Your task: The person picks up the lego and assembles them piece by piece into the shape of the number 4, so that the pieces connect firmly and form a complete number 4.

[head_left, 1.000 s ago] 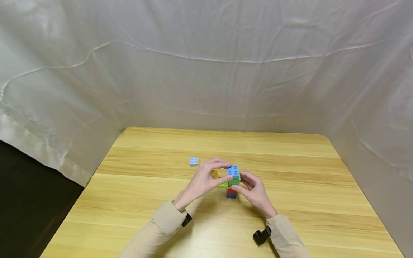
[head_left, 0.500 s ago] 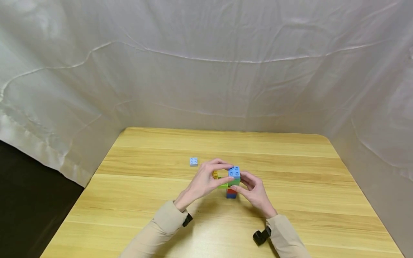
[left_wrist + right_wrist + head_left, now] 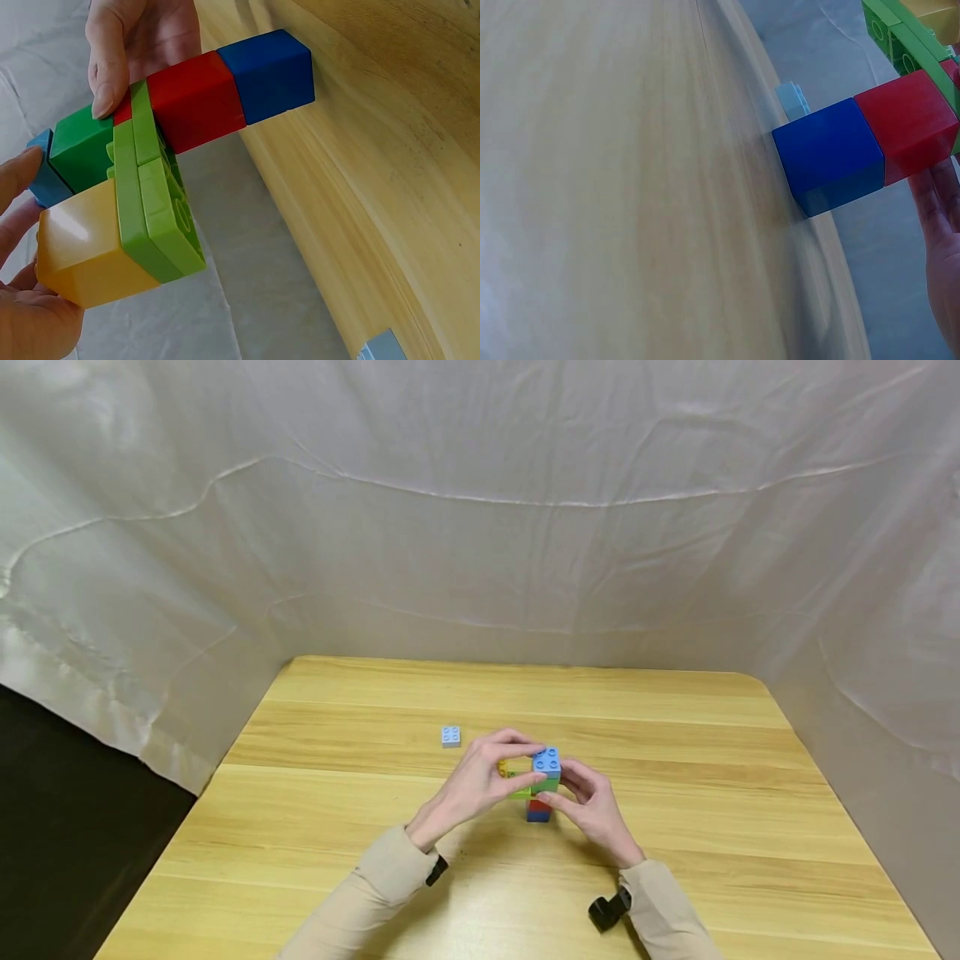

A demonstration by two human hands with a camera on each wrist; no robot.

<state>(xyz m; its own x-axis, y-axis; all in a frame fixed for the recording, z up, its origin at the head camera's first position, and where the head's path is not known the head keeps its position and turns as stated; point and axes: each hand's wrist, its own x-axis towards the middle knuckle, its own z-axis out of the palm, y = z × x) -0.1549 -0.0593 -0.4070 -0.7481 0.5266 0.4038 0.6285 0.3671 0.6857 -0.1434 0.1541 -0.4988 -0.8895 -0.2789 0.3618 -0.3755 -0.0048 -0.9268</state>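
A toy brick tower stands on the wooden table, with a dark blue brick (image 3: pixel 268 75) at the bottom and a red brick (image 3: pixel 196 101) above it. Lime green bricks (image 3: pixel 133 195) jut sideways over the red one and carry a yellow brick (image 3: pixel 90 244). Higher up come a green brick (image 3: pixel 79 142) and, topmost, a light blue brick (image 3: pixel 547 763). My left hand (image 3: pixel 476 778) pinches the light blue brick between thumb and fingers. From the right, my right hand (image 3: pixel 596 814) grips the tower around the green brick, its thumb in front.
One loose pale blue brick (image 3: pixel 451 737) lies on the table (image 3: pixel 360 743) beyond the left hand. Grey fabric (image 3: pixel 525 568) hangs behind the table and along its sides. Each wrist carries a small black camera (image 3: pixel 606 912).
The light blue brick has shifted slightly right and lines up more closely over the green brick. My left hand moved with it, while the right hand stays nearly still.
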